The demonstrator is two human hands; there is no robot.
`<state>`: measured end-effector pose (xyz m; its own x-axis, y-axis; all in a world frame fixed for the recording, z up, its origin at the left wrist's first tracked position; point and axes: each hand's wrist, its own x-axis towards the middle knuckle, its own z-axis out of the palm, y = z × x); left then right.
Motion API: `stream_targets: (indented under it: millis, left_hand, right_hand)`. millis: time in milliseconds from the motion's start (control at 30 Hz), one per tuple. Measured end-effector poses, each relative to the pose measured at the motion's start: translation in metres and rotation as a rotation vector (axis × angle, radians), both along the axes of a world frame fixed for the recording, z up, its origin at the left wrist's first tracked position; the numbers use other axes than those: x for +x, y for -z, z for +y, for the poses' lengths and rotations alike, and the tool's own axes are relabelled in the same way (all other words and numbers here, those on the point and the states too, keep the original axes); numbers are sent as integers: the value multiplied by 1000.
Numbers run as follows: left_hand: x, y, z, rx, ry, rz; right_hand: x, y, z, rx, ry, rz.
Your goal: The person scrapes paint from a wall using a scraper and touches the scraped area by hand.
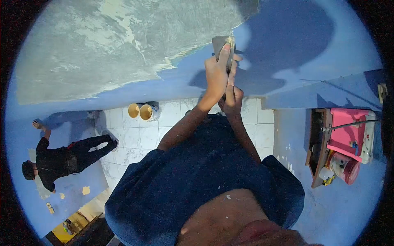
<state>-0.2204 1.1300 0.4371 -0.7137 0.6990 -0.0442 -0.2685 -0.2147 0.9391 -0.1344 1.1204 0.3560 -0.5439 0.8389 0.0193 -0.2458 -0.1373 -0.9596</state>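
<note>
In front of me is a blue wall (pixel 184 76) with a large rough patch of grey and cream filler (pixel 102 53). Both of my hands are closed around a putty knife (pixel 220 42), its wide grey blade pointing up at the patch's lower right edge. My left hand (pixel 216 76) is higher, with the thumb pressed on the blade beside a smear of cream putty. Lower down, my right hand (pixel 232 99) wraps the handle, which is mostly hidden. Whether the blade touches the wall, I cannot tell.
Two buckets (pixel 146 112) stand on the white tiled floor (pixel 170 114) at the wall's foot. At left, another person (pixel 57 162) in dark clothes reaches to the side wall. A wooden shelf (pixel 320 147) at right carries a pink plastic item (pixel 342 127) and a red-lidded jar (pixel 344 168).
</note>
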Motion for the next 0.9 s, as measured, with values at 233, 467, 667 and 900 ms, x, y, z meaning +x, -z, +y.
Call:
stream_targets:
  millis: [233,467,667,900]
  left_hand:
    - [7,-5,-3,45,29,-59]
    - [-1,9,-1,96,94,-47]
    - [0,14,-3,95,83,-42]
    - [1,-1,-2,54,76,-57]
  right_hand:
    - [4,5,7,593,82,-40]
    - [4,15,4,11,-87,11]
    - [8,-1,-2,7,-95,-16]
    - [0,16,11,379,32,-81]
